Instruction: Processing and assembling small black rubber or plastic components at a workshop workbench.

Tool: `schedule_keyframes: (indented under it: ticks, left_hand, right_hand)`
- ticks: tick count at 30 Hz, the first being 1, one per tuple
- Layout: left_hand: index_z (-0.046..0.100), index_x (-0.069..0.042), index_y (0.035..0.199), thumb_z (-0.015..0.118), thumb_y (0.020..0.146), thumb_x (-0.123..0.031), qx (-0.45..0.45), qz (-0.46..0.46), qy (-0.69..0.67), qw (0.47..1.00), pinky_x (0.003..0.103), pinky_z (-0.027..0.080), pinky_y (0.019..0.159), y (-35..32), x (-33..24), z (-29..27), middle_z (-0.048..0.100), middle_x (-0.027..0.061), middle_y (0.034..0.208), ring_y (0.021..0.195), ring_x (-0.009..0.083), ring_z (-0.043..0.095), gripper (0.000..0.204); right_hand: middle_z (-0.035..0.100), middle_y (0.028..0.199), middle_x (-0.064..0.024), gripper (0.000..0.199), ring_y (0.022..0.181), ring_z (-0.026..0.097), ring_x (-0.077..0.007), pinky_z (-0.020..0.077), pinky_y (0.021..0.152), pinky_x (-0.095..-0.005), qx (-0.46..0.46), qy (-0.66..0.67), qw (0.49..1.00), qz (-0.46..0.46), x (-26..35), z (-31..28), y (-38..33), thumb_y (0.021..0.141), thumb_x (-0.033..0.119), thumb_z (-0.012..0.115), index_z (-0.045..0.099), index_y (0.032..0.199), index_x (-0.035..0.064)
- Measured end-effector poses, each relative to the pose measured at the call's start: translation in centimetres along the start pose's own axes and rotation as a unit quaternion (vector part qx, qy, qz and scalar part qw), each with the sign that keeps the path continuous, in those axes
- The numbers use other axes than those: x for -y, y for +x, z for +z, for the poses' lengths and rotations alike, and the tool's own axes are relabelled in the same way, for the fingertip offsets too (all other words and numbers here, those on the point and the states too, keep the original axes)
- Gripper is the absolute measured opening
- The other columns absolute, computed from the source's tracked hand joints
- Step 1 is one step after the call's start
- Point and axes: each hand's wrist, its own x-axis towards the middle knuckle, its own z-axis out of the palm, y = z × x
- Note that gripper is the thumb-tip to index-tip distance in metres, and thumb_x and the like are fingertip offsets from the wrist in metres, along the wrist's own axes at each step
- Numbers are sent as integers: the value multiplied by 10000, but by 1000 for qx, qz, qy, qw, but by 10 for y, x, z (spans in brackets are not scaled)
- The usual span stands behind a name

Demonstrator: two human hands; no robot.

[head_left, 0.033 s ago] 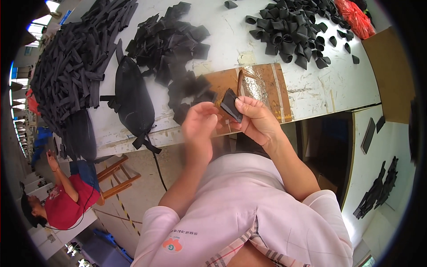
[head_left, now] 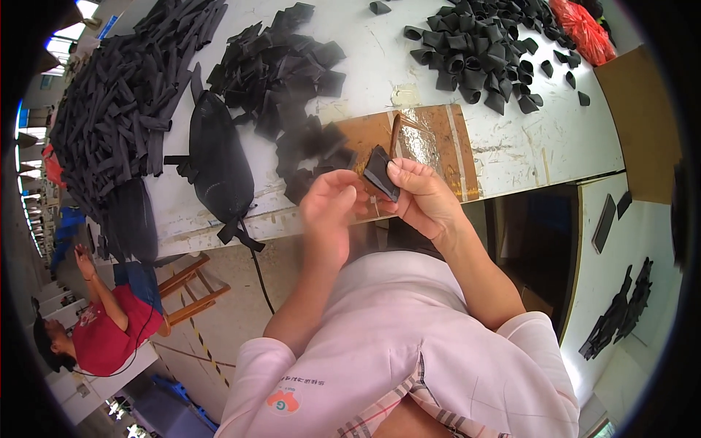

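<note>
My right hand point(head_left: 420, 191) pinches a small flat black piece point(head_left: 380, 174), which looks like folded fabric or thin foam, between thumb and fingers. The piece is tilted above the near edge of a brown cardboard sheet point(head_left: 458, 157). Close by on its left is my left hand point(head_left: 328, 208), slightly blurred, its fingers loosely bent and apart with nothing visible in them. Left of that hand, a loose pile of flat black pieces point(head_left: 270, 80) spreads toward the cardboard. Farther right lies a heap of black pieces curled into loops point(head_left: 475, 55).
A big pile of narrow black strips point(head_left: 120, 102) covers the white table's point(head_left: 544, 146) left end. Nearby rests a dark padded oval object point(head_left: 219, 157) with ties. A red plastic bag point(head_left: 584, 33) and a cardboard box point(head_left: 639, 120) stand right. A co-worker in red point(head_left: 120, 328) sits left.
My left hand has shifted very slightly. The black piece stays in my right hand, and all else looks the same.
</note>
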Motion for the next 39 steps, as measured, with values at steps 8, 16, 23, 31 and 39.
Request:
schedule_keyframes:
  ticks: [8, 16, 23, 31, 39]
  left_hand:
    - [572, -16, 891, 578, 780, -51, 53, -56, -21, 997, 210, 447, 605, 4, -3, 3, 605, 43, 785, 664, 95, 562, 117]
    - [587, -3, 846, 598, 783, -20, 14, 17, 116, 993, 164, 416, 573, 1, -3, 12, 589, 14, 728, 628, 48, 527, 65]
    - [567, 11, 840, 596, 765, -15, -22, 251, 409, 877, 267, 463, 541, -7, 2, 23, 606, 104, 713, 602, 129, 586, 85]
    - [529, 27, 912, 534, 746, 61, -37, -96, -67, 992, 160, 316, 372, 7, -27, 29, 538, 30, 685, 416, 9, 378, 170]
    - [517, 20, 868, 499, 738, 63, -25, 117, 134, 984, 152, 282, 375, 0, -13, 43, 524, 16, 714, 449, 4, 375, 138]
  right_hand:
    - [588, 731, -46, 122, 560, 516, -88, 424, 485, -191, -9, -42, 999, 3, 2, 3, -3, 846, 149, 552, 553, 797, 38]
    - [572, 713, -59, 168, 588, 535, -112, 455, 525, -217, -141, -495, 845, -143, 0, 13, -12, 783, 130, 627, 563, 850, -10]
    - [488, 747, -90, 117, 633, 513, -236, 447, 529, -300, -38, -670, 557, -490, 0, 19, -15, 696, 58, 629, 575, 794, 26]
    - [502, 653, -34, 53, 524, 472, -123, 386, 451, -220, -112, -586, 707, -379, 3, 19, -11, 720, 35, 601, 587, 747, -8]
    - [451, 630, 47, 152, 531, 339, -20, 277, 432, -165, 123, 66, 990, 13, 9, 16, -17, 822, 161, 576, 523, 721, 61]
